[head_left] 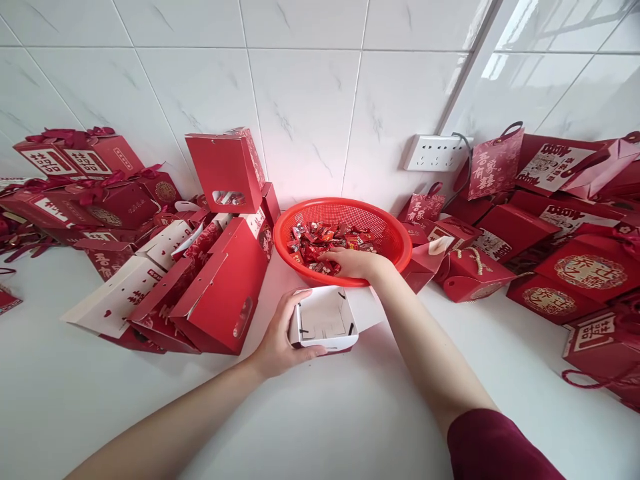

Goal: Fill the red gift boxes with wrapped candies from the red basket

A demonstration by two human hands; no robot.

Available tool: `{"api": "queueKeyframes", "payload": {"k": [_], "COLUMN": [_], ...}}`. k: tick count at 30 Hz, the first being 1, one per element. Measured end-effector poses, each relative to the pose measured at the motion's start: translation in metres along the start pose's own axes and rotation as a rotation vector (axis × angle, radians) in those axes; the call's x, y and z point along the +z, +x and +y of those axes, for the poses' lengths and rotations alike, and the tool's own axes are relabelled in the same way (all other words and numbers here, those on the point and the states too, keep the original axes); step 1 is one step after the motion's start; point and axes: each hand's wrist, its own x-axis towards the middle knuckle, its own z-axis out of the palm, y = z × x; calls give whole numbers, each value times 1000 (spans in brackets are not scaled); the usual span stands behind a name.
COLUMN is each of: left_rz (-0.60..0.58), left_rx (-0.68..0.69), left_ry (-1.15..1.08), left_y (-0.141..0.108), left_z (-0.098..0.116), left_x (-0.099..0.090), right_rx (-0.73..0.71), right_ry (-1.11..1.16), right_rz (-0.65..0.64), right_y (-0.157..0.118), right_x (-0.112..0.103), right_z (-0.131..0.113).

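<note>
My left hand (280, 333) is wrapped round the side of a small open paper box (327, 320), thumb along its near edge. The box has a white inside with small black slots at its corners. Only its white bottom shows within. Beyond it, my right hand (353, 262) reaches over the near rim of a red plastic basket (395, 233). Its fingers curl down among red-wrapped candies (320, 240); the fingertips are partly hidden by the wrappers.
Left of the basket stand several red and cream gift boxes (215, 287), one red box (225, 170) on top. Finished-looking ribboned boxes (100, 160) are stacked farther left. More red gift boxes (520, 230) crowd the right. A power strip (435, 153) is on the tiled wall.
</note>
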Motion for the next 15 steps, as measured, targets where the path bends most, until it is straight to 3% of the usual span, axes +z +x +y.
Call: {"api": "queueKeyframes", "payload": {"k": [9,15], "left_rz": [-33,-14], "left_rx": [-7,9], "left_ry": [-16,-2], "left_y": [-2,-3], "left_z": [2,2], "left_x": [-1,-1], "right_rx": [139,284], "right_ry": [-61,-158], "right_rz": [-65,69], "right_y": [3,9], "right_x": [-2,1], "right_z": [-3,1]}}
